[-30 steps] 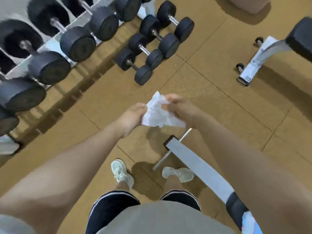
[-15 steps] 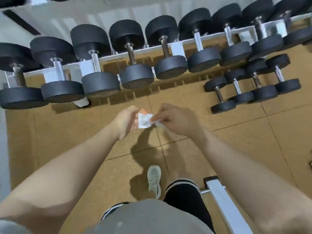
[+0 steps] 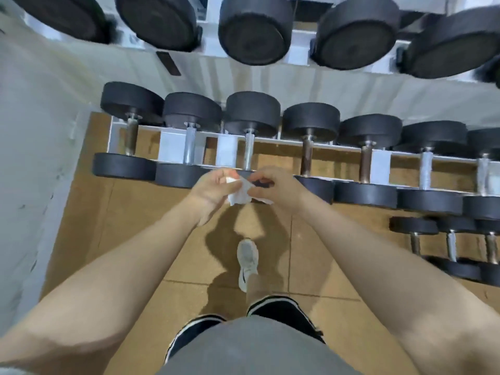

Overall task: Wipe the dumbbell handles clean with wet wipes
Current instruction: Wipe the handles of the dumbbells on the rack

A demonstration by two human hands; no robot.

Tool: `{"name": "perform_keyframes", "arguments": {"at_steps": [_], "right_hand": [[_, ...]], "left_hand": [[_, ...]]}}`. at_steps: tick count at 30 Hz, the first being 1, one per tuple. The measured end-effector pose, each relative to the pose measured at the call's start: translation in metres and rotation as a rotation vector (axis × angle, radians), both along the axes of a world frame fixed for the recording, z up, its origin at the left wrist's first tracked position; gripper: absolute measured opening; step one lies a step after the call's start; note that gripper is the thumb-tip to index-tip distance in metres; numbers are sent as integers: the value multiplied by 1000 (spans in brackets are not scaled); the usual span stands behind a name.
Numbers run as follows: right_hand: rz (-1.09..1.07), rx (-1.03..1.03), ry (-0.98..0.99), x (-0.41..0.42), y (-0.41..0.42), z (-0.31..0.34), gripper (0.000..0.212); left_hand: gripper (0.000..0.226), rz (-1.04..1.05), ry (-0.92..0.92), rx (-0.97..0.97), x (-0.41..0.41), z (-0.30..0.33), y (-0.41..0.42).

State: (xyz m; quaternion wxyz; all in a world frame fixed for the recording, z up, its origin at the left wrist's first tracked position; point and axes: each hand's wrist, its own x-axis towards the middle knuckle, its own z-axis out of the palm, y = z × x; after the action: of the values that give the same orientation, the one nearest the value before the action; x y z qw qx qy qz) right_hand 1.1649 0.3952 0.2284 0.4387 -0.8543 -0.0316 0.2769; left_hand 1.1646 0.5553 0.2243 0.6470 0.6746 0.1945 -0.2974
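The dumbbell rack stands before me, its lower row of handles within reach, none under the wipe yet. My left hand and right hand both pinch the bunched wet wipe between them, just above that row. I judge all the wiping is left.

White crumpled wet wipe; racked dumbbells, metal handles.

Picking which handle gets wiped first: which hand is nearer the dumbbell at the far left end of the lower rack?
Left. The left hand sits just right of that far-left dumbbell, below its near head; the right hand is further right, both gripping the wet wipe.
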Motion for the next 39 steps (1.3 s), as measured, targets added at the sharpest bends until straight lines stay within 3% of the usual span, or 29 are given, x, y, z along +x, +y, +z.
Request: {"name": "perform_keyframes", "arguments": {"at_steps": [7,11,13,17,22,25,28,33,35,39], "right_hand": [[-90,80,165,69,57,-1,8],[-10,45,227,86,85,1,20],[0,94,244,95,102,6,16],[-85,345,298,118,157,14,7],[-218,635,355,142,240,23,15],[-350,743,302,153,279,27,11],[-475,833,225,163,307,27,11],[-625,774,174,192,329,30,2],[-667,747,158,212,329,35,8],[-626,553,83,263,332,51,14]], "left_hand": [[24,95,-65,36,54,-11,61],[19,68,-91,51,69,-10,95],[19,54,-90,93,79,-7,116],[14,43,-87,73,101,7,166],[16,-99,-120,23,135,21,247],[23,-134,-197,112,159,28,284],[10,-173,-187,114,182,31,311],[10,-375,-272,194,214,33,327],[9,-438,-352,247,233,35,332],[14,-397,-495,337,280,52,343]]}}
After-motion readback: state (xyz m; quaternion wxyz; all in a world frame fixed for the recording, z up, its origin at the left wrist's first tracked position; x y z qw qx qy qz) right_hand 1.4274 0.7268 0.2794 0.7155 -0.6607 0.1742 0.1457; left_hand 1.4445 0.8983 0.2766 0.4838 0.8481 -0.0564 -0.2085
